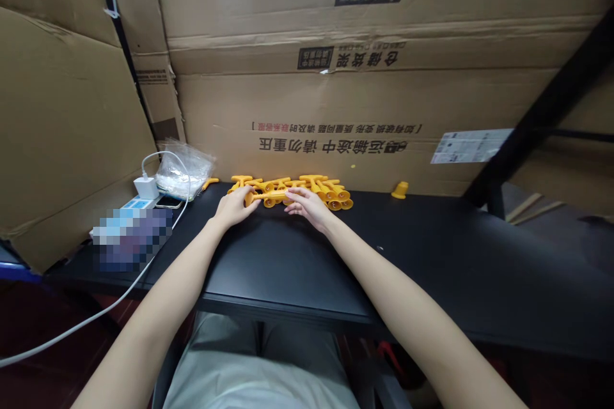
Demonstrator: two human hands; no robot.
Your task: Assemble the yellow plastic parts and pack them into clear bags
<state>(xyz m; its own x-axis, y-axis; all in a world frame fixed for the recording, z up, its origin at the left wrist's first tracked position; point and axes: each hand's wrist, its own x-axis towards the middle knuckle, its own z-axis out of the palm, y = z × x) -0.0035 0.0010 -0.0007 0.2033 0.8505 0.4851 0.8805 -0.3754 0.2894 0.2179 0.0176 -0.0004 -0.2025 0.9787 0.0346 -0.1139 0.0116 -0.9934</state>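
Observation:
An orange-yellow plastic piece, with a narrow shaft and a flared cup end, lies level between my hands. My left hand is closed round its flared left end. At its right end are the fingers of my right hand, bent with thumb and fingertips on it. Right behind my hands, a pile of similar orange-yellow pieces with T-shaped handles and round cup ends lies against the cardboard. The exact kind of these pieces cannot be made out.
A black table carries everything. Cardboard walls its back and left. At left are a clear plastic bag, a phone, a white charger with its cable, and a blurred patch. A small yellow part stands at right.

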